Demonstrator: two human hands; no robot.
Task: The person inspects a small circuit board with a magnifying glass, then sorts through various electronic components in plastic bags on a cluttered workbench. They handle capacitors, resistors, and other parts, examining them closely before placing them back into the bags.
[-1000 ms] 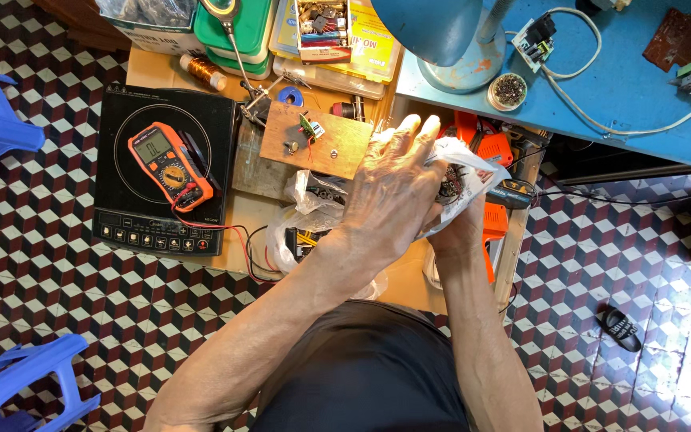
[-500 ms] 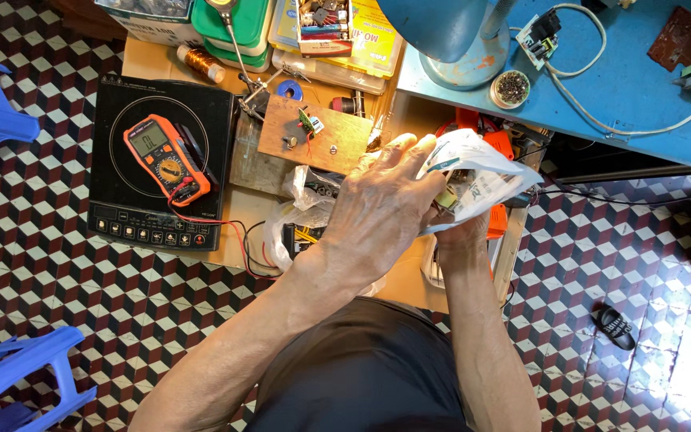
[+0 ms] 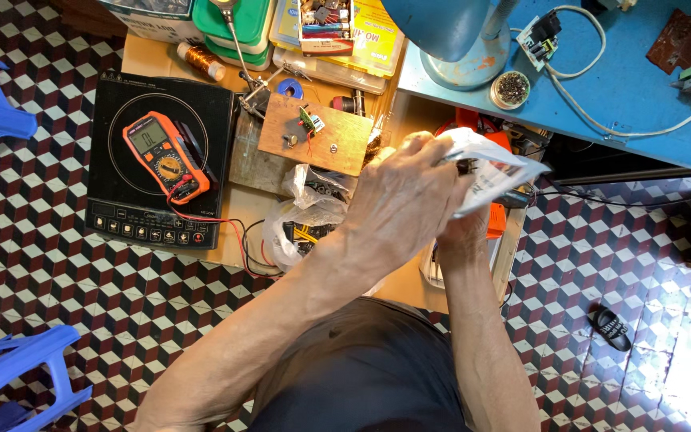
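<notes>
My left hand (image 3: 405, 196) and right hand (image 3: 464, 232) both grip a clear plastic bag (image 3: 493, 170) above the bench (image 3: 237, 204)

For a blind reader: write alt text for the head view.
Both hands, left hand over right hand, hold a white plastic bag above a cluttered wooden bench. An orange multimeter lies on a black induction cooker.

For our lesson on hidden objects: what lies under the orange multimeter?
The orange multimeter rests on a black induction cooktop, inside its ring marking. Red and black leads trail off it. The glass directly under the meter is covered and cannot be seen.
</notes>
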